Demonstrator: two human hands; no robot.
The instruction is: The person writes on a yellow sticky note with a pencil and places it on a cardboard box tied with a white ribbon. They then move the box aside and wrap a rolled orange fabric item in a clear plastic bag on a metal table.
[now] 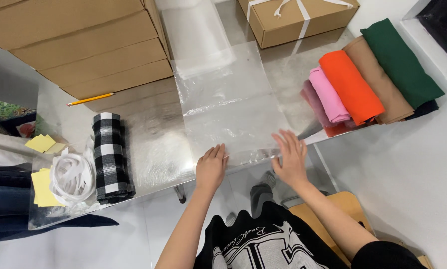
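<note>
A clear plastic bag [228, 104] lies flat on the shiny metal table [154, 124], reaching from the near edge toward the back. My left hand [211, 167] rests palm down on the bag's near left corner, fingers together. My right hand [289, 158] lies flat on the near right corner, fingers spread. Neither hand grips anything.
A rolled black-and-white checked cloth [111, 157] lies at the left beside coiled white ribbon [73, 177] and yellow paper slips [43, 187]. Rolled fabrics, orange [350, 85], pink [328, 94], tan and green [400, 60], sit at the right. Cardboard boxes [84, 45] stand behind, with a yellow pencil [90, 99].
</note>
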